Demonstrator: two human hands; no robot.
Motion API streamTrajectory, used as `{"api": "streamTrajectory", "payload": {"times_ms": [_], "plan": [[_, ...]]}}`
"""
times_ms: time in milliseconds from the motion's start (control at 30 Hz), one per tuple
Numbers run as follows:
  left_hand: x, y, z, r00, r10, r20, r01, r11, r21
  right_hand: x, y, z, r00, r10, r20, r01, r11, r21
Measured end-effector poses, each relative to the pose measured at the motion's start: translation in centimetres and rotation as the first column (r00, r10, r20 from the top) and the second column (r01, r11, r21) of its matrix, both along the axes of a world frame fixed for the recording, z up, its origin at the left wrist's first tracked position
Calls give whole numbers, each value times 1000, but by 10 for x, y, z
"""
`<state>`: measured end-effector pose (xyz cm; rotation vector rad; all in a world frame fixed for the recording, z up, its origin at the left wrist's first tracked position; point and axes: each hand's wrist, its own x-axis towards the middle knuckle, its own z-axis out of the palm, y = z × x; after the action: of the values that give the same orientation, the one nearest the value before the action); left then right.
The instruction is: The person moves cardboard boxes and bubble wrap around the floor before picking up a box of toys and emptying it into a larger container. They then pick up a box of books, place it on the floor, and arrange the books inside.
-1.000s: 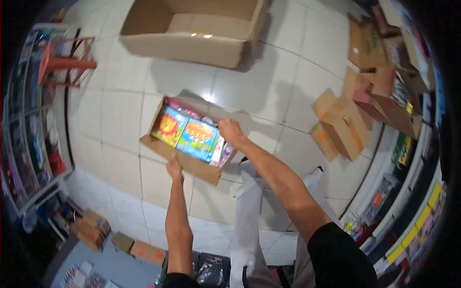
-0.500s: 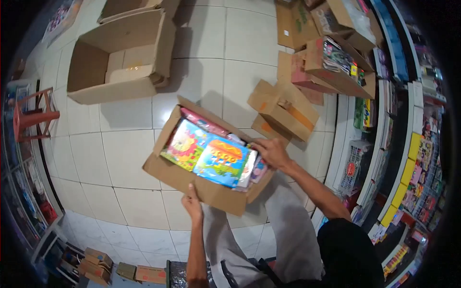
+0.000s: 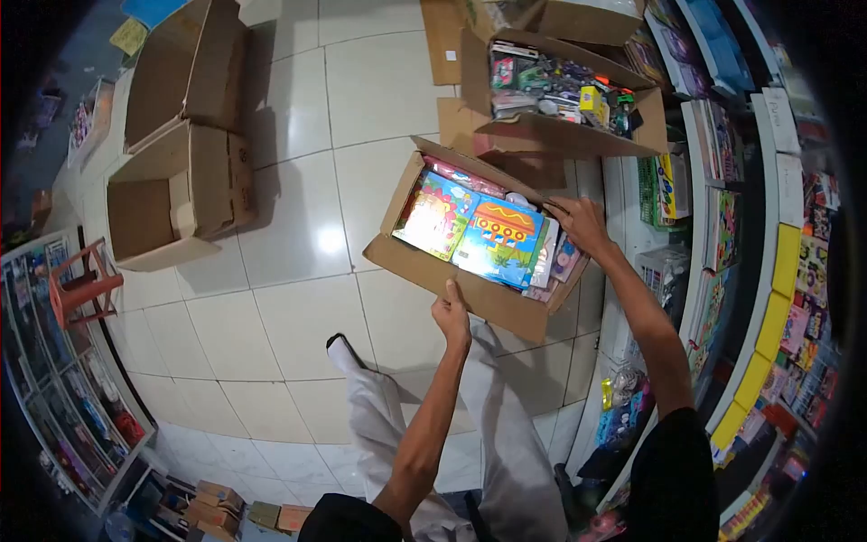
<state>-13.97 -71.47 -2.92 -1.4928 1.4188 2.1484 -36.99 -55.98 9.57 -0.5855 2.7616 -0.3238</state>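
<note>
I hold an open cardboard box off the floor between both hands. My left hand grips its near side wall from below. My right hand grips the far right rim. Inside lie colourful flat toy or book packs, with a pink packet along the back edge and thinner items standing at the right end. My white trouser legs and one dark shoe show under the box.
A large empty carton lies open on its side at the left. Another open box of packaged toys sits by the shelves on the right. A red stool and a display rack stand at far left. White tiled floor.
The box in my hands has swung to the right, towards the shelves, and the view has turned with it. The big empty carton has slid to the left of the picture.
</note>
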Motion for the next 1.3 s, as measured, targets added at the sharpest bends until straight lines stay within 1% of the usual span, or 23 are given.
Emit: {"api": "streamTrajectory", "payload": {"times_ms": [100, 133, 233, 300, 367, 400, 500, 567, 600, 700, 733, 833, 867, 967, 1000, 1067, 1100, 1133, 1167, 1200, 1233, 1267, 1300], "plan": [[-27, 67, -10, 981, 162, -111, -172, 981, -91, -24, 56, -37, 995, -102, -6, 101, 992, -72], [-28, 79, -8, 960, 254, -121, -252, 967, 32, -27, 66, -48, 985, -164, 56, 166, 985, -35], [-24, 80, -11, 987, 156, -24, -153, 982, 113, -28, 82, -60, 977, -199, 79, 210, 962, -173], [-28, 69, -12, 996, 89, -30, -86, 992, 89, -33, 92, -69, 979, -188, 76, 197, 971, -132], [-47, 60, 3, 995, 97, -7, -96, 991, 90, -40, 97, -68, 983, -160, 90, 169, 981, -97], [-48, 61, 5, 992, 124, -20, -121, 985, 127, -42, 97, -67, 984, -157, 85, 167, 976, -137], [-51, 64, 5, 979, 198, -51, -182, 957, 225, -49, 96, -81, 976, -215, 21, 215, 960, -177], [-51, 73, -1, 969, 238, -60, -213, 936, 280, -61, 94, -77, 987, -157, 38, 161, 974, -161], [-51, 78, -4, 968, 250, -33, -232, 932, 278, -68, 90, -71, 991, -123, 48, 129, 980, -152], [-57, 96, -5, 939, 342, -34, -315, 894, 318, -81, 82, -68, 998, -54, 42, 60, 983, -173], [-60, 100, -6, 936, 351, -38, -320, 889, 327, -84, 79, -68, 997, -65, 31, 69, 988, -140], [-69, 98, -6, 946, 322, -45, -284, 886, 368, -92, 72, -68, 986, -166, -6, 164, 980, -111], [-71, 99, -4, 945, 323, -46, -286, 889, 357, -95, 71, -68, 976, -211, 47, 215, 969, -123], [-72, 90, 3, 973, 227, -27, -198, 896, 398, -92, 76, -78, 980, -199, -23, 191, 962, -193], [-73, 87, 1, 978, 209, -24, -182, 898, 399, -92, 76, -80, 981, -172, -93, 154, 972, -179], [-66, 75, 1, 986, 166, -5, -150, 905, 398, -87, 85, -78, 987, -112, -112, 91, 980, -180], [-65, 67, 7, 985, 169, 28, -170, 947, 272, -80, 87, -71, 989, -83, -123, 60, 982, -180], [-67, 57, 16, 983, 174, 56, -180, 973, 141, -73, 91, -68, 985, -95, -142, 74, 986, -147], [-73, 47, 23, 979, 187, 76, -188, 982, 8, -70, 95, -64, 973, -157, -172, 134, 981, -137], [-69, 35, 8, 986, 167, -22, -164, 925, -342, -66, 101, -60, 956, -218, -199, 195, 972, -130], [-62, 21, -8, 988, 114, -100, -152, 745, -649, -58, 104, -56, 935, -279, -218, 258, 959, -122], [-68, 2, -2, 1000, -25, 7, 20, 567, -823, -50, 102, -46, 874, -456, -167, 428, 886, -180], [-79, -15, 9, 981, -133, 144, 181, 334, -925, -45, 108, -53, 796, -575, -190, 520, 809, -273]]}}
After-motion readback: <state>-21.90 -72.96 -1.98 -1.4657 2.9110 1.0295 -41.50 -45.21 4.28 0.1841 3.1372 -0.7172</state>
